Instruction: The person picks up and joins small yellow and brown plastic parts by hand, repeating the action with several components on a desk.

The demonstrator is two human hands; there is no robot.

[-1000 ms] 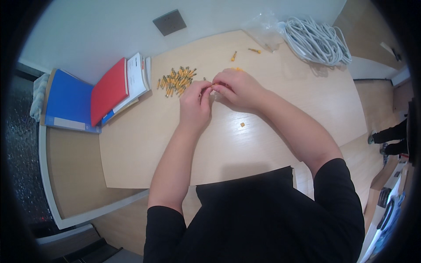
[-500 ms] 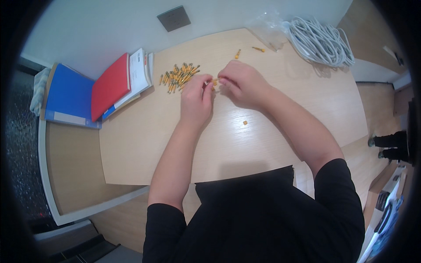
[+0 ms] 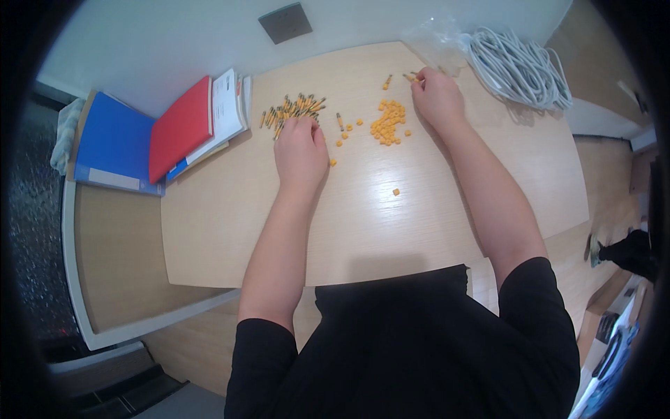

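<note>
My left hand [image 3: 301,150] is closed at the near edge of a pile of small yellow sticks with dark ends [image 3: 296,106]; its fingertips are hidden, so what they grip does not show. At the far right, my right hand [image 3: 440,101] pinches a small yellow stick with a dark end [image 3: 410,77] at the table surface. Between the hands lies a cluster of small yellow caps [image 3: 388,127]. One loose stick [image 3: 340,121] is right of the pile, with several stray caps close by. Another stick, with a cap at its near end [image 3: 386,82], lies beyond the cluster.
A single yellow cap [image 3: 396,192] sits nearer me on the table [image 3: 363,230]. Coiled grey cable [image 3: 520,70] and a clear plastic bag [image 3: 440,43] occupy the far right. Blue [image 3: 115,140] and red folders [image 3: 181,126] with papers stand at the left.
My hands were together in the middle and have parted. The left went back to the pile, the right far right to the lying stick. The cap cluster behind them is now uncovered.
</note>
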